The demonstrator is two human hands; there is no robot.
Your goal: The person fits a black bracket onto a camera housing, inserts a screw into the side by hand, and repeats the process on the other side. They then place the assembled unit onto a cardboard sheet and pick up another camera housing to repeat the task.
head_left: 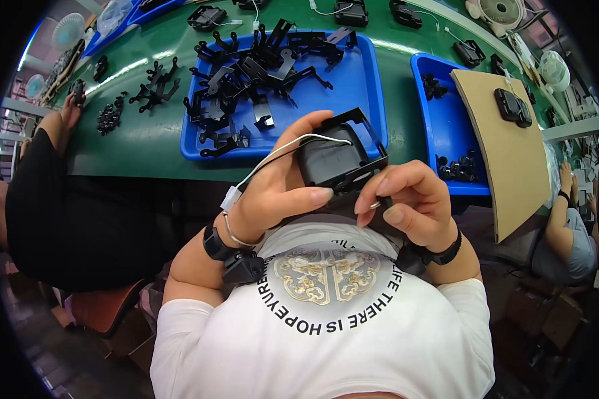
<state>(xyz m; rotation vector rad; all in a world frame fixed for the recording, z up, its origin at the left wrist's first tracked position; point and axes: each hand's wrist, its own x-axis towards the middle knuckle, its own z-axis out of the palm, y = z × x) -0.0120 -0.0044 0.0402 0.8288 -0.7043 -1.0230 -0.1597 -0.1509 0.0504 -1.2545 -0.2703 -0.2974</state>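
My left hand (276,189) is closed round a black box-shaped housing (333,163), held above my lap near the table's front edge. A white cable runs from the housing to a white plug (231,197) beside my left wrist. Along the housing's far and right sides lies a black U-shaped bracket (371,130). Just below the bracket's near right corner, my right hand (422,206) pinches a small black knob screw (383,201) with a shiny metal end. Whether the screw touches the bracket, I cannot tell.
Ahead, a blue tray (349,100) holds many loose black brackets (253,70). A second blue tray (439,133) at the right contains small black knobs (456,167), with cardboard (506,159) leaning over its edge. More housings (206,18) line the table's far side. Another person's hand (72,110) is at left.
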